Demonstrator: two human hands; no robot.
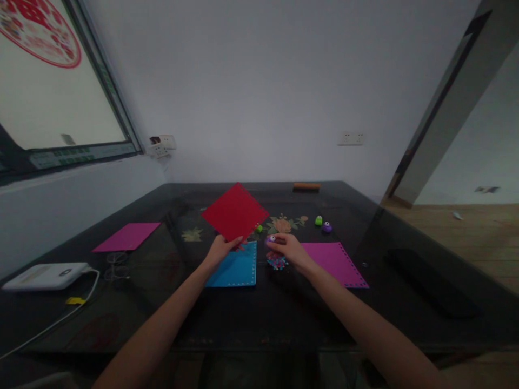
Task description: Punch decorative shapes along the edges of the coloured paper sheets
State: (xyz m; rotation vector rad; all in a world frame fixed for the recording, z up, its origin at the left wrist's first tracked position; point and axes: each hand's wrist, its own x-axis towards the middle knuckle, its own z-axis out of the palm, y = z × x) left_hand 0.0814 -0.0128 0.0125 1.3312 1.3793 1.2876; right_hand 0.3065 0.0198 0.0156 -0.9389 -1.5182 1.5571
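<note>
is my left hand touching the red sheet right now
Touching: in the head view, the left hand pinches the lower corner of the red sheet, lifted above the blue sheet.

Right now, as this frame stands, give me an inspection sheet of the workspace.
Surface: dark glossy table, flower pattern under the top.
Job's things: red sheet lifted in the left hand; small purple punch under the right hand; blue sheet; pile of punched bits.
Clutter: two magenta sheets, green punch, another purple punch, glasses, orange bar.
Grippers: both hands grip their items.
Cables: white cable from a white device.
Surroundings: window, wall sockets, wooden floor.
</note>
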